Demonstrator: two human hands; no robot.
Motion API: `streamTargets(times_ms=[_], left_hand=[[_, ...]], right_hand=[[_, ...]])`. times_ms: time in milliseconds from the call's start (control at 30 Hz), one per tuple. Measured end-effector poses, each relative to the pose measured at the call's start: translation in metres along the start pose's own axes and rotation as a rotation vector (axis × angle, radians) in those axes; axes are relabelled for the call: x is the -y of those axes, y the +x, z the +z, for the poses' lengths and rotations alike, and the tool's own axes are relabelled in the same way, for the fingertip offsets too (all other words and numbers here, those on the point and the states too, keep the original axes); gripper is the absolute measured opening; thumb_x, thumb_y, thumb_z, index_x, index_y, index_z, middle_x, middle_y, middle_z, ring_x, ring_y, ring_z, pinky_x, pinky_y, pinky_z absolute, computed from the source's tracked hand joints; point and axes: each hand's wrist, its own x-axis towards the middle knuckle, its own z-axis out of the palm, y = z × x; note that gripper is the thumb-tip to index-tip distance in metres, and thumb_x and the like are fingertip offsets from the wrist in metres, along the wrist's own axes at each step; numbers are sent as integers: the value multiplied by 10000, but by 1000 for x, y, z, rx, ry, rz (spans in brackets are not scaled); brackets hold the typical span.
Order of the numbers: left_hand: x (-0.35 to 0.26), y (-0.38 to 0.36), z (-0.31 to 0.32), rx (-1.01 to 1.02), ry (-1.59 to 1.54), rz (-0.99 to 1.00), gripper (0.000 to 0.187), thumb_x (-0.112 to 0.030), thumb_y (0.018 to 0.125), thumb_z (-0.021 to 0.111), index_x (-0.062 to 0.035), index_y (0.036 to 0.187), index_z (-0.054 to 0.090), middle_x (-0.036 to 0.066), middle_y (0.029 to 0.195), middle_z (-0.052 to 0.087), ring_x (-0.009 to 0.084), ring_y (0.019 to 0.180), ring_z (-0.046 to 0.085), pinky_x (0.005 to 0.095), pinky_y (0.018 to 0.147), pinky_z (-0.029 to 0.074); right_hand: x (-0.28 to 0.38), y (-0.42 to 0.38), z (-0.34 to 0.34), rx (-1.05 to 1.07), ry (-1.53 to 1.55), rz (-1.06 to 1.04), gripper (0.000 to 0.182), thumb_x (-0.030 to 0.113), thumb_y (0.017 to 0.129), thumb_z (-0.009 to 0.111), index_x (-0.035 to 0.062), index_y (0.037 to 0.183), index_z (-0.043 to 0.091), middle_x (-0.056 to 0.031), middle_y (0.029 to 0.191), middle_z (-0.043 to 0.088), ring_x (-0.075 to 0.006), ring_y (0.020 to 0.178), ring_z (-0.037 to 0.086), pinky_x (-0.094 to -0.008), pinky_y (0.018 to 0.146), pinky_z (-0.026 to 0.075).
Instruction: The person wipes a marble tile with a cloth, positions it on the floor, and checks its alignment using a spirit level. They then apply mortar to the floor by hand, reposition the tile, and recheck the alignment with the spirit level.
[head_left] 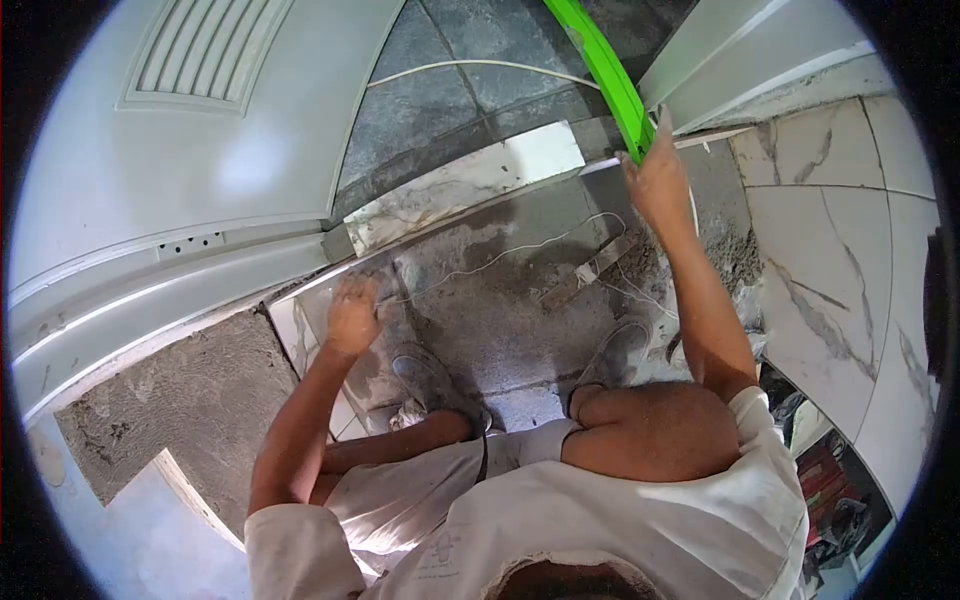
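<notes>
My right hand (655, 180) is closed around the lower end of a bright green level-like bar (605, 75), which slants up and away over the doorway floor. Low at the left, my left hand (354, 308) rests near the end of a thin pale straight edge; what its fingers hold, if anything, is too small to make out. A marble-patterned strip (465, 185) lies across the doorway between my hands. On the grey floor, a white string (500, 250) runs from near my left hand toward a short flat piece (590, 270) with string wound on it.
A white door (230, 150) with a louvred vent stands at the left. Rough mortar (190, 400) covers the lower left. Marble-look tiles (830, 270) line the right side, with dark clutter (835, 500) below. A white cable (480, 63) crosses the grey floor beyond the doorway.
</notes>
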Motion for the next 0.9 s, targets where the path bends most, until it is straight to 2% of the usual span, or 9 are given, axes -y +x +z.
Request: streamTargets(times_ms=[300,367,467,567,600,667,700,767,900], left_hand=[[45,-40,-59,245,-51,-74,437,-274,826,679,-14,1159,570,219,1104,624,379,1066,574,453,999,410],[54,-56,-70,515,-228,-196,458,-293,830,685,-21,1180,573,233,1124,621,389,1087,570,448,978,435],[78,-89,-55,556,-271,-214,505,-319,836,703,-39,1232,564,214,1186,611,361,1091,593,449,946,476],[87,-118,-29,571,-401,-283,511,-342,863,682,-48,1261,552,204,1254,580,341,1168,556,443,994,446],[87,-131,-19,532,-429,-291,521,-347,869,677,-51,1276,542,199,1283,563,340,1196,536,447,1011,432],[65,-125,-43,596,-524,-404,558,-348,875,673,-52,1317,503,193,1334,524,338,1223,508,457,1031,413],[61,-138,-37,489,-500,-486,515,-349,893,646,-46,1293,526,194,1299,551,332,1221,509,450,1025,419],[56,-176,-17,59,-681,-564,452,-332,805,714,-25,1128,635,222,1146,628,326,1096,600,446,922,462],[33,-260,55,-267,-988,-777,323,-297,825,681,-23,991,644,219,1039,633,365,1009,598,465,864,465]], right_hand=[[-19,10,17,-47,-29,-51,882,226,816,722,28,1474,168,-327,1047,610,-481,964,597,-509,845,473],[-19,10,14,10,-67,9,848,237,841,698,21,1467,169,-324,1171,572,-484,1058,565,-483,888,468],[-29,8,20,-57,-111,-91,814,283,851,684,16,1459,212,-322,1141,587,-472,1058,569,-480,872,473],[-53,19,27,147,-256,33,632,323,854,671,10,1349,432,-255,1208,576,-428,1066,575,-472,875,471],[-93,22,45,77,-343,-97,499,308,860,670,-7,1227,546,-246,1159,602,-409,1064,574,-461,875,471],[-74,23,28,138,-358,-115,470,322,862,674,-36,1154,587,-247,1137,605,-392,1035,581,-447,870,465],[-87,23,32,-4,-249,-295,453,344,881,649,-2,1168,591,-228,1029,641,-412,933,604,-464,794,478],[-70,16,26,61,-257,-180,604,333,858,687,-48,1280,486,-273,1160,594,-430,1057,571,-464,891,460],[-2,-25,1,-29,-157,-386,618,276,862,695,-67,1317,456,-283,1248,549,-414,1134,543,-443,967,425]])
